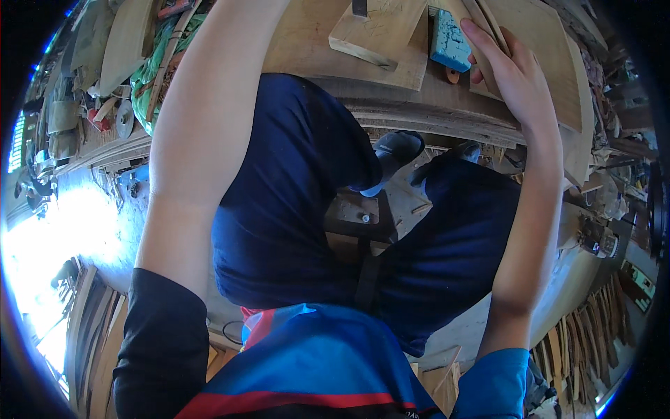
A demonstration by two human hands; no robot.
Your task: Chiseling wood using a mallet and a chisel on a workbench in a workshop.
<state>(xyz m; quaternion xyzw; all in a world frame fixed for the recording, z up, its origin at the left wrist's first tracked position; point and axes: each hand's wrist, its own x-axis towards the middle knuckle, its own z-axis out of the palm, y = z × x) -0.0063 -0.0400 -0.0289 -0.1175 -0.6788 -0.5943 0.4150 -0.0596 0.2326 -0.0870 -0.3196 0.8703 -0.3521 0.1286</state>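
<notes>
At the top right, my right hand (515, 73) is closed around a narrow wooden strip (487, 15), with the thumb on its left side and fingers on the other. The strip's far end runs out of view. My left forearm (234, 56) reaches past the upper edge, so the left hand is out of sight. Just left of my right hand lies a worn light-blue block (450, 42), a small orange-brown tip poking out beneath it. Farther left, a thick pale wooden block (377, 31) with a dark metal piece standing at its top rests on a flat board (412, 77).
The low wooden bench (447, 98) spans the space before my knees. Green plastic sheeting (150, 77) and scrap wood crowd the left side. Wooden slats (583, 342) lean at the lower right, and more boards (91, 342) stand at the lower left.
</notes>
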